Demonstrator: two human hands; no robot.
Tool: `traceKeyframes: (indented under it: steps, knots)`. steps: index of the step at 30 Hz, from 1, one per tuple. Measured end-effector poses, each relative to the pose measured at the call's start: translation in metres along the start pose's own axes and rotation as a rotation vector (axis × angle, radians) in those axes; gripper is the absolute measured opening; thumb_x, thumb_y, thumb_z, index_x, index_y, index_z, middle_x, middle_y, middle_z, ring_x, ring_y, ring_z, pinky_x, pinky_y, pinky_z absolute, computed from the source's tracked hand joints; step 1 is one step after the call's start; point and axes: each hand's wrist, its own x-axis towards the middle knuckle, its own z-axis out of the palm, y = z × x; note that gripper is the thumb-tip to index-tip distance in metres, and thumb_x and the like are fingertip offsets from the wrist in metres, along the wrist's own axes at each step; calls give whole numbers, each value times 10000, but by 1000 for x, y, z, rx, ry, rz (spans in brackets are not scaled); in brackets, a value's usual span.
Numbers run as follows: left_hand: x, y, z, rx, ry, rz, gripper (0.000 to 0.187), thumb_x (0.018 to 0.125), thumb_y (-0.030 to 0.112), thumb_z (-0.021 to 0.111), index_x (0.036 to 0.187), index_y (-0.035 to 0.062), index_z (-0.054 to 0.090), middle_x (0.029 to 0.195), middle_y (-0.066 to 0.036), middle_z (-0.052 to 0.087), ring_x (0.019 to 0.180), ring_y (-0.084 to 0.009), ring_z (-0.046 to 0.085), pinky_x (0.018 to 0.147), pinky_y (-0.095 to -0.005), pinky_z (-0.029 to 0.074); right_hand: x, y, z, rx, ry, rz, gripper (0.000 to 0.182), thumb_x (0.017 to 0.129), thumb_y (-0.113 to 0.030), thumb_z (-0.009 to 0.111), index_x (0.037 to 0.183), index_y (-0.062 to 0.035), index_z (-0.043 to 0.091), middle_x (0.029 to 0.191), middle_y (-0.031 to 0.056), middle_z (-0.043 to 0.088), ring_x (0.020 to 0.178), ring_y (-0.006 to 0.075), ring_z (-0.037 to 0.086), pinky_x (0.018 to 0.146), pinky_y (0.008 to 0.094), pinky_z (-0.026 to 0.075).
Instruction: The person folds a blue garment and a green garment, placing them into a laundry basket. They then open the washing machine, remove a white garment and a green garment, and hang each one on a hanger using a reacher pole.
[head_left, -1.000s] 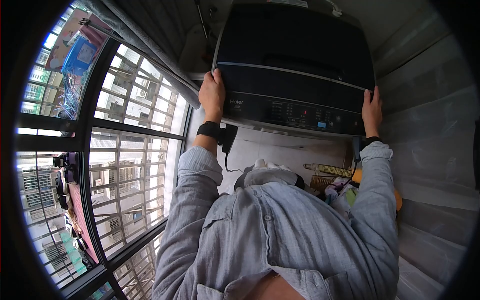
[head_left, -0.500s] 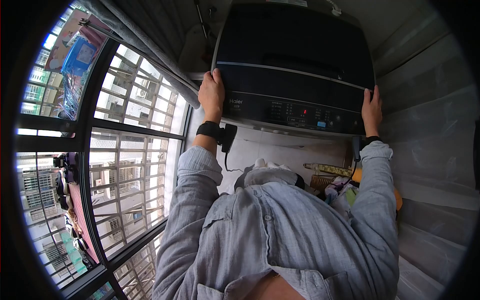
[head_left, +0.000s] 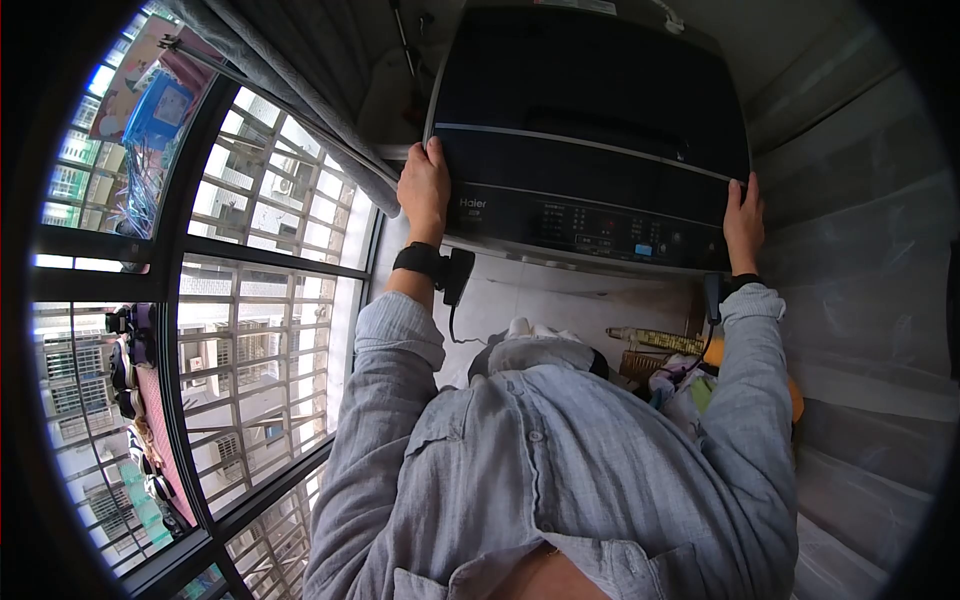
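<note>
Head view: the washing machine (head_left: 590, 130) occupies the upper centre of the frame, and its position matches the pictures from a second ago; the only change is on the control panel (head_left: 600, 228), where the small red indicator lit half a second ago now reads dim or off. In judgement, the hands are bracing the unit rather than shifting it. The left hand (head_left: 425, 188) is clasped over the machine's left front corner, fingers curled on the lid edge. The right hand (head_left: 744, 222) is wrapped around the right front corner. The machine's long axis runs left to right across the frame, control panel facing the person, lid shut. The barred window (head_left: 250, 260) fills the left side; a laundry pile (head_left: 680, 385) lies lower right.
</note>
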Motion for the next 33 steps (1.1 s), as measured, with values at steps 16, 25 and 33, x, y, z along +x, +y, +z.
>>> traceKeyframes:
  steps: [16, 25, 33]
  knots:
    - [1, -2, 2, -12, 8, 1, 484, 926, 427, 315, 1014, 10, 545, 962, -213, 615, 905, -396, 570, 778, -457, 436, -2, -2, -2, 8, 4, -3, 591, 892, -562, 294, 1375, -222, 285, 1276, 156, 444, 1102, 357, 498, 873, 445, 427]
    - [1, -2, 1, -13, -1, -9, 476, 926, 420, 319, 1019, 10, 543, 959, -213, 616, 896, -401, 570, 769, -467, 436, -2, -3, -2, -4, 10, 1, 592, 889, -575, 285, 1374, -236, 281, 1265, 159, 452, 1096, 366, 499, 865, 462, 428]
    - [1, -2, 1, -15, 8, -3, 478, 926, 426, 318, 1016, 13, 543, 961, -213, 615, 902, -405, 566, 772, -468, 435, -1, -2, -1, 4, 11, -1, 592, 889, -575, 285, 1373, -235, 286, 1272, 153, 449, 1093, 366, 502, 858, 461, 434]
